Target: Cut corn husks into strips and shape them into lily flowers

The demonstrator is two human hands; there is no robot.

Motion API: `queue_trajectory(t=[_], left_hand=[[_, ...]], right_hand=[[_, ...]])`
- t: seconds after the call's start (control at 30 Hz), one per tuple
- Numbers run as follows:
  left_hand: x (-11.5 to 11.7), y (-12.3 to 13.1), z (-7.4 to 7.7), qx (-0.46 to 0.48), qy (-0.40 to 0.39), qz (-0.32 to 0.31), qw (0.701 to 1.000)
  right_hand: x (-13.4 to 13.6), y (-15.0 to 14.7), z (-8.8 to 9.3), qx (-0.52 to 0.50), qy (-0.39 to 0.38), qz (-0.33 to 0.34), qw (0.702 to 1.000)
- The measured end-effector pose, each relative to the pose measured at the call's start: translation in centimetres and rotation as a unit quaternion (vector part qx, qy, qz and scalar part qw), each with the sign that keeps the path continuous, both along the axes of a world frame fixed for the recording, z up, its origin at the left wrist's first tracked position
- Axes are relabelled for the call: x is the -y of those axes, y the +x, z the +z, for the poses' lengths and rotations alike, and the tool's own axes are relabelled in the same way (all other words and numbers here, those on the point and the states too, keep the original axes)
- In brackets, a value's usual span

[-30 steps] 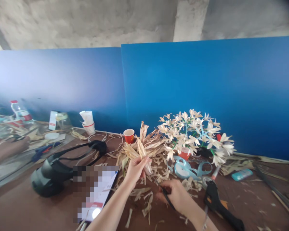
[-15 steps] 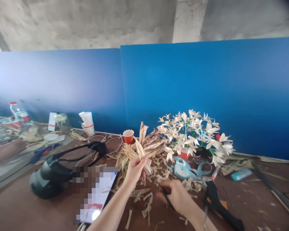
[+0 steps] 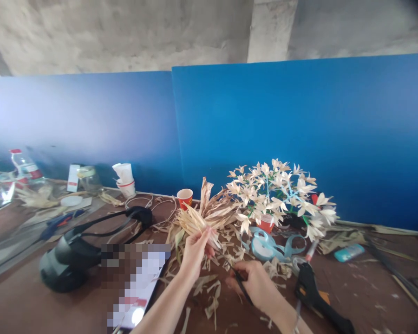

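Note:
My left hand (image 3: 194, 250) is raised over the brown table (image 3: 55, 306) with its fingers pinched on a bunch of pale dried corn husk strips (image 3: 198, 221). My right hand (image 3: 256, 285) rests lower and to the right, closed around black scissors (image 3: 238, 280) whose blades point toward the husks. Cut husk scraps (image 3: 211, 297) litter the table beneath both hands. Behind them stands a bouquet of cream husk flowers (image 3: 278, 190) in a red cup (image 3: 265, 223).
A black glue gun (image 3: 316, 297) lies right of my right hand, next to light-blue ribbon (image 3: 268, 246). A black headset (image 3: 73, 253) and a blurred phone (image 3: 135, 287) lie at left. A small red cup (image 3: 185, 198), stacked cups (image 3: 125, 178) and a bottle (image 3: 22, 166) stand along the blue wall.
The view has drifted slightly, and another person's arm at the far left has left the picture. My hands keep their hold on the husks and scissors.

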State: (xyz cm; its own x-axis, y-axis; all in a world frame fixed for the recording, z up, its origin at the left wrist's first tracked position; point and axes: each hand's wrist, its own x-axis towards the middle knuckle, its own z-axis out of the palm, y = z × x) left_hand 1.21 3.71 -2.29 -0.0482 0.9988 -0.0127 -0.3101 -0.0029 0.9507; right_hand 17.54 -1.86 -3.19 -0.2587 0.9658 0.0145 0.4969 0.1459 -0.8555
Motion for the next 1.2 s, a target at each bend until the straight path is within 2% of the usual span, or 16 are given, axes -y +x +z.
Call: queue_trajectory(t=[0.3,1.0,1.2], left_hand=[[0.38,0.26,-0.04,0.021,-0.008,-0.035,0.999],[0.32,0.86,-0.58,0.097,-0.063,-0.028,0.993],[0.44,0.93,-0.44,0.089,-0.066,-0.022,0.994]], right_hand=[[-0.32,-0.06,-0.56,-0.022,-0.004,-0.019,1.000],[-0.22,-0.36,-0.91,-0.006,0.032,-0.036,0.999],[-0.25,-0.35,-0.90,-0.008,0.027,-0.035,0.999]])
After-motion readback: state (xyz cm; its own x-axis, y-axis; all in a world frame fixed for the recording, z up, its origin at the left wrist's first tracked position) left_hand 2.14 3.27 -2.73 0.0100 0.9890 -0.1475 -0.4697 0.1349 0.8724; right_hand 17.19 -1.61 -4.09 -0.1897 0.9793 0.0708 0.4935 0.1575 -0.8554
